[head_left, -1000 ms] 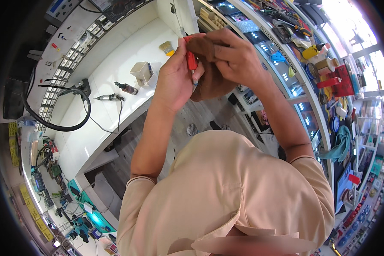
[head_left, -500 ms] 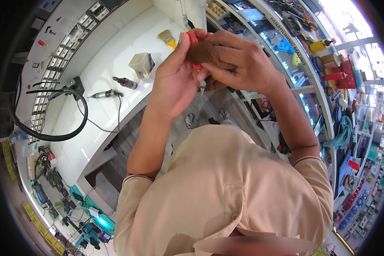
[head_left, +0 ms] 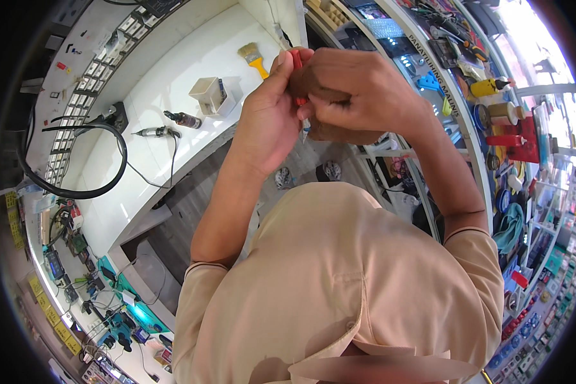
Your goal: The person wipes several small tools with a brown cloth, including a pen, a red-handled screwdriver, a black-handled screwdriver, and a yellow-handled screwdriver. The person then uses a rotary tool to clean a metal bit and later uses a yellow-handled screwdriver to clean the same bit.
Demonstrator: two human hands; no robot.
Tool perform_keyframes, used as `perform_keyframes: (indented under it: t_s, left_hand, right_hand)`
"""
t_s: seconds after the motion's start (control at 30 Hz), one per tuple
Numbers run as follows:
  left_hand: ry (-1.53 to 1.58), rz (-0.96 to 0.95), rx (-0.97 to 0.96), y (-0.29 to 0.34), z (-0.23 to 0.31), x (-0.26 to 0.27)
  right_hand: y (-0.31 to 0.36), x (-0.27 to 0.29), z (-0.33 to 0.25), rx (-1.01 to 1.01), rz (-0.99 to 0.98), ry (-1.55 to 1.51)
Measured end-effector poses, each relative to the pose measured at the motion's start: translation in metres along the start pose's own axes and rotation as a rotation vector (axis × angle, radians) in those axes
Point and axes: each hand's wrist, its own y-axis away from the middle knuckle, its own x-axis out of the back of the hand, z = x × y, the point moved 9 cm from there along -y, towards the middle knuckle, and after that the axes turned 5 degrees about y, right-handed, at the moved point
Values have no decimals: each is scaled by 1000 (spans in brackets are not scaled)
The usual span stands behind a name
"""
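Note:
Both my hands are raised together in front of me, above the front edge of the white workbench (head_left: 166,105). The fingers of my left hand (head_left: 265,105) are closed around a slim red-bodied tool (head_left: 297,63). Its narrow pale tip (head_left: 306,125) shows below the fingers; the exact kind of tool cannot be made out. Right beside it, my right hand (head_left: 368,83) is curled into a fist against the tool. A brown, cloth-like piece (head_left: 345,134) shows under that hand; most of it is hidden by the fingers.
On the bench lie a yellow-handled brush (head_left: 256,61), an open pale box (head_left: 209,95), a dark dropper bottle (head_left: 183,120) and a corded pen-shaped tool (head_left: 157,132). A black hose (head_left: 125,157) loops at left. Glass shelving (head_left: 429,83) with tools stands at right.
My right hand has turned and closed further, and the brown piece between the hands is now mostly covered. Both hands have shifted slightly right. The left hand keeps its grip on the red tool.

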Motion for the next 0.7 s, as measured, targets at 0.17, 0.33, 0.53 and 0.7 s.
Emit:
perform_keyframes:
  t_s: [0.17,0.33,0.53,0.7]
  left_hand:
    - [-43,-29,-88,-6,9,-15]
    - [-92,-218,-155,-8,20,-35]
    - [-73,-93,-113,-14,20,-31]
    - [136,67,-65,-14,14,-21]
  right_hand:
    - [1,20,30,-49,135,-185]
    - [-2,42,14,74,290,-77]
    - [-4,71,21,56,325,-409]
    - [5,16,2,112,136,9]
